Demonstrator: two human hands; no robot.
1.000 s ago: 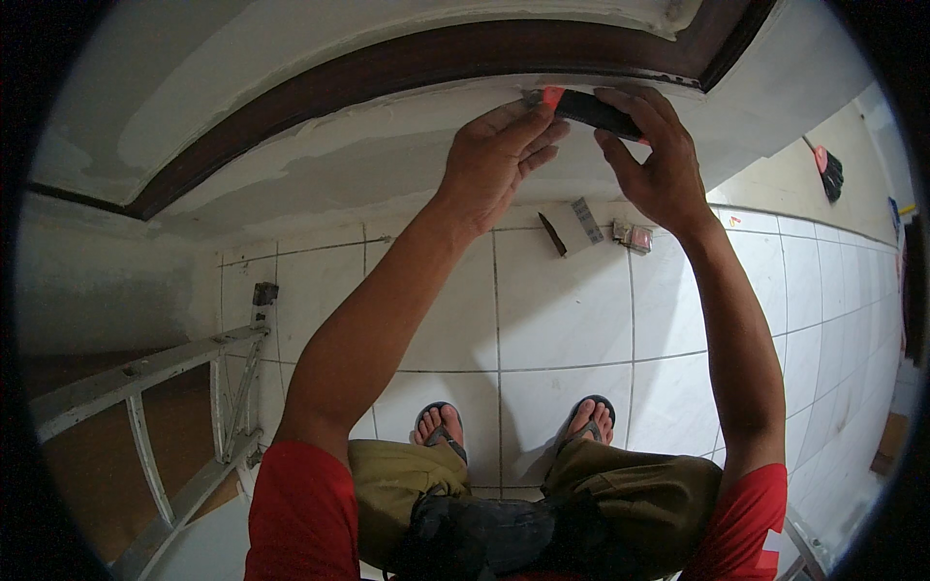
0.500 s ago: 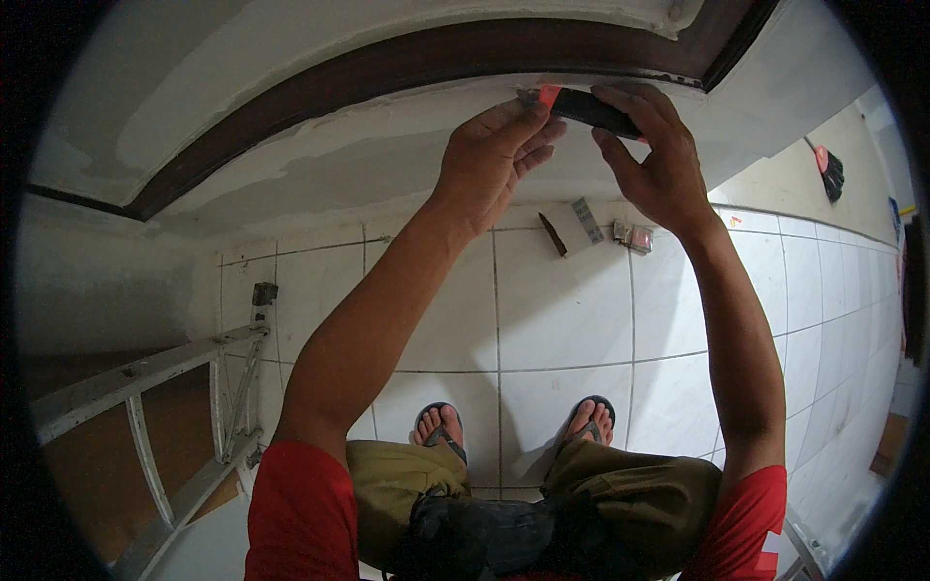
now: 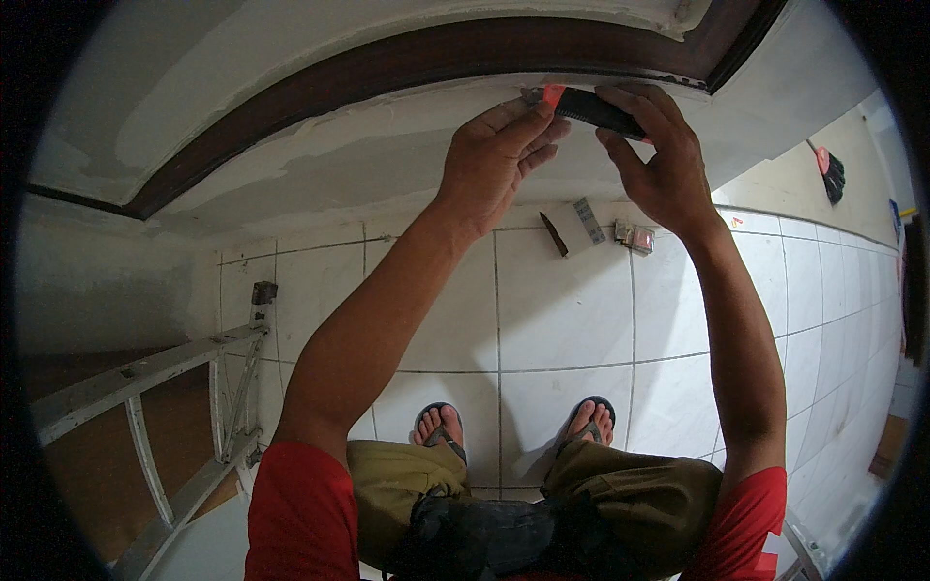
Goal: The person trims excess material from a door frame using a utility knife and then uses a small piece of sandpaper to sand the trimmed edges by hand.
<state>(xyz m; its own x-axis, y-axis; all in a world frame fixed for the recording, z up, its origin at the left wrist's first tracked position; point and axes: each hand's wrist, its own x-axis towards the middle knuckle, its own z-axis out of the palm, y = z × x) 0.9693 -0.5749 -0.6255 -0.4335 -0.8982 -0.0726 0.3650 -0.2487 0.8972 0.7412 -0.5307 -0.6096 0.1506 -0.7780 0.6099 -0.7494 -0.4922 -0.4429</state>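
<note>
Indoor corner: white tile floor [image 3: 562, 320], patchy grey-white wall [image 3: 339, 174] along its far edge, dark wood frame [image 3: 387, 60] set in the wall. Work is up at the wall, just under the frame's lower edge near its right corner. Black-handled tool [image 3: 601, 112] with red ends sits there, lying roughly crosswise, slightly tilted down to the right. Can't tell if it touches the wall.

Left hand [image 3: 494, 160]: thumb and fingers clamped on the tool's left red end, remaining fingers fanned out below. Right hand [image 3: 666, 155]: fingers over the top, thumb underneath, closed round the handle's right part.

Room: frame edge bounds it tight above; below, wall face drops to the floor. Wide run of tile between the wall-side edge and the sandalled feet [image 3: 441, 428].

Around: dark narrow strip [image 3: 554, 235], grey strip [image 3: 589, 222] and small pack [image 3: 635, 238] lie near the floor's far edge, below the hands. Metal ladder [image 3: 145, 373] takes up the floor's left edge, beside the left arm. Red-and-black brush-like item [image 3: 830, 176] off past the far right corner, well apart.
</note>
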